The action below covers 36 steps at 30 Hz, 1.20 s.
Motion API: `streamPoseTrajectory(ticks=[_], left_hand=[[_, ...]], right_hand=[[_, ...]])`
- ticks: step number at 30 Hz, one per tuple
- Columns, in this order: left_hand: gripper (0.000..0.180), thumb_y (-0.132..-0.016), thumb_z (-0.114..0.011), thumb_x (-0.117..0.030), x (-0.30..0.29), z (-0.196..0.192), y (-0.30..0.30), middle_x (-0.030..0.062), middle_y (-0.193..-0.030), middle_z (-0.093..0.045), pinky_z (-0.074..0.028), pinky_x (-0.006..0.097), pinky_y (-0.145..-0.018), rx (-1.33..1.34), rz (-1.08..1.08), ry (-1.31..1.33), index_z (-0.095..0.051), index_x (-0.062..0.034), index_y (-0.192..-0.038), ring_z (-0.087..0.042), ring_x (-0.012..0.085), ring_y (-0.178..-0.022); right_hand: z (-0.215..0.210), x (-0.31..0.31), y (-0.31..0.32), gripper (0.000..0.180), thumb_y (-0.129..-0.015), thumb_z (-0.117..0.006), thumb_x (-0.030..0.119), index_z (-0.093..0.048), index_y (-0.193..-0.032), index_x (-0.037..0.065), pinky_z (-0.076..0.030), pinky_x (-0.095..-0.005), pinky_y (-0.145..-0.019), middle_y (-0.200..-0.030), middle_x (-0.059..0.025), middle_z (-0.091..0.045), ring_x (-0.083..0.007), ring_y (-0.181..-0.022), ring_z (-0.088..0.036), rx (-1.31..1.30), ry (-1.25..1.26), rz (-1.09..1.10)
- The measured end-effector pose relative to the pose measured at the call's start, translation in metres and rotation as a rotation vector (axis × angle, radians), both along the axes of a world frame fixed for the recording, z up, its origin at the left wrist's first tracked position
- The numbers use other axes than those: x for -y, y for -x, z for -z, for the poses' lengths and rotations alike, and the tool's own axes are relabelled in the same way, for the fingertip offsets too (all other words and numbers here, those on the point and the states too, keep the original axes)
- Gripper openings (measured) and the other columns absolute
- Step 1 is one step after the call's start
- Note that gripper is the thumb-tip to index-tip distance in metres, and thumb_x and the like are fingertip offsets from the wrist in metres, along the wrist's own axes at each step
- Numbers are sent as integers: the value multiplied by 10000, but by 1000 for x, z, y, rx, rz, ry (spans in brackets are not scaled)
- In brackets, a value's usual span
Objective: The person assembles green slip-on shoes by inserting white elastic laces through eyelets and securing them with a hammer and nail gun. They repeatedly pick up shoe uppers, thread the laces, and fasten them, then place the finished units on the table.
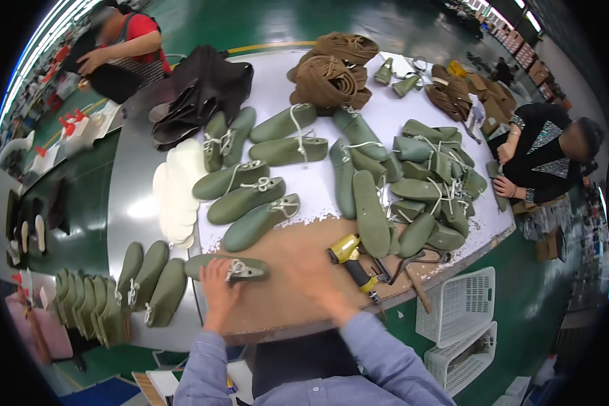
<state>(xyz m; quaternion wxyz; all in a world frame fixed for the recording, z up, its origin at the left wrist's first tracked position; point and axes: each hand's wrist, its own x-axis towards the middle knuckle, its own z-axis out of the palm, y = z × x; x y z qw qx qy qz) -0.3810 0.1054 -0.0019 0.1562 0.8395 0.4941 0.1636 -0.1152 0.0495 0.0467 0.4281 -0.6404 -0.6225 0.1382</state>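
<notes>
Under my left hand (220,279) lies a green shoe last (254,268) with a white cord tied at its heel end; the fingers wrap over it at the table's near edge. My right hand (314,274) is smeared by motion above the brown board (277,308), apart from the last, and its fingers cannot be made out. A yellow and black air stapler (351,259) rests right of that hand. Beyond my hands several more corded lasts (247,204) lie in a loose row. White insole sheets (177,193) are stacked to their left.
A pile of lasts (426,172) covers the right side, with a hammer (418,289) by the edge. Brown bundles (331,78) and dark leather pieces (206,91) lie at the back. Lasts (88,304) line the left. White crates (463,308) stand below right. Two co-workers flank the table.
</notes>
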Motion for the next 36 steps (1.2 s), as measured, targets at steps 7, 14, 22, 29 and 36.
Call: streamPoseTrajectory(ticks=[7,14,22,29,36], left_hand=[[741,-760,-802,-108,-57,6,33,169,-1414,-506,-243,616,-1180,-31,-230,-131,-505,-133,-1439,-436,408,-1361],[734,-829,-689,-5,-14,-78,-64,232,-1458,-486,-321,548,-1184,435,143,133,-403,-30,-1505,-426,409,-1412],[751,-919,-724,-223,-5,-75,-141,181,-1443,-533,-448,455,-1100,1011,23,1090,-353,-17,-1539,-521,285,-1348],[960,-725,-871,-217,12,-70,-91,181,-1556,-357,-378,477,-1157,648,81,707,-376,-52,-1531,-437,334,-1384],[1064,-667,-914,-234,18,-21,-49,238,-1552,-319,-194,582,-1213,-205,-72,-21,-326,-77,-1539,-290,467,-1456]], right_hand=[[10,41,-198,723,-794,-842,293,-524,-1365,-16,-486,-504,-976,-1213,-270,-653,-459,-1138,-607,296,491,632],[36,-2,-206,907,-784,-847,488,-511,-1382,-105,-554,-431,-924,-1229,-258,-683,-366,-1087,-697,-65,807,600],[-5,62,-64,726,-884,-803,367,-531,-1449,2,-538,-376,-971,-1251,-165,-699,-258,-1108,-682,-803,495,252],[-35,99,-78,306,-897,-755,355,-760,-1019,74,-536,-424,-883,-1016,-125,-731,-328,-974,-684,-287,333,348],[45,92,-206,665,-819,-821,356,-579,-1312,-19,-463,-485,-1014,-1258,-259,-611,-447,-1172,-565,141,484,743]])
